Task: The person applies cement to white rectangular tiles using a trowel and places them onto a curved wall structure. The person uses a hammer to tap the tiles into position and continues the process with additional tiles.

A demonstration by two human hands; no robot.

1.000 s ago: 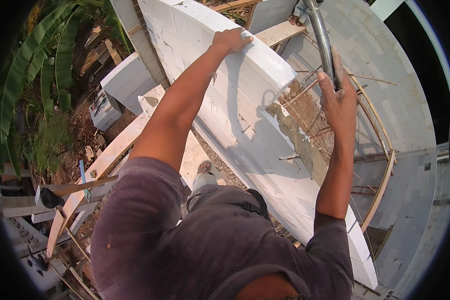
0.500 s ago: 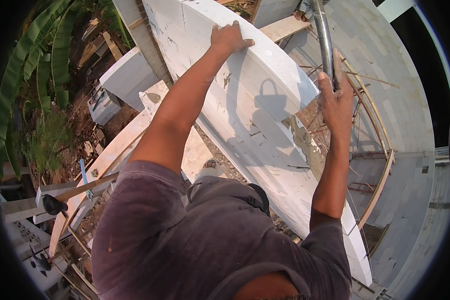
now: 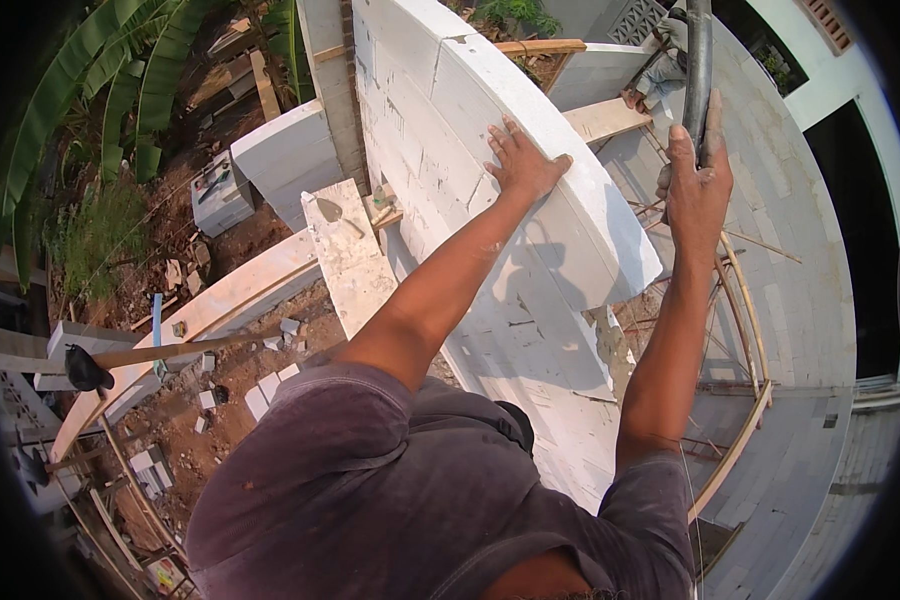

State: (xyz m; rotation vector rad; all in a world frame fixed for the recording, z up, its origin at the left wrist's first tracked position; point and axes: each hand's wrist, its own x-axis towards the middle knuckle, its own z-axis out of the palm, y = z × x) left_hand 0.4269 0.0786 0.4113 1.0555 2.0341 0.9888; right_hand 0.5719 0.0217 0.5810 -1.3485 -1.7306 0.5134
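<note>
My left hand (image 3: pixel 527 168) lies flat against the top edge of a curved wall of white blocks (image 3: pixel 420 150), its fingers spread and holding nothing. On the wall's other side, my right hand (image 3: pixel 697 195) is raised, its fingers closed round the lower end of a thick dark grey pipe (image 3: pixel 699 60). That pipe runs up out of view, and its lower tip is hidden in the hand. A broken, mortar-covered stretch of wall (image 3: pixel 610 350) shows between my right forearm and the white blocks.
A pale board (image 3: pixel 360 270) with a trowel (image 3: pixel 342 216) on it stands left of the wall. Low on the left are loose block pieces (image 3: pixel 260 395) and a wooden beam (image 3: pixel 210 300). Bamboo poles (image 3: pixel 745 290) line the right. Another person (image 3: pixel 662 75) is at the far right.
My left hand has shifted along the wall's edge toward the right and lower in view. My right hand and the pipe appear farther right. The view has swung, showing more ground at left.
</note>
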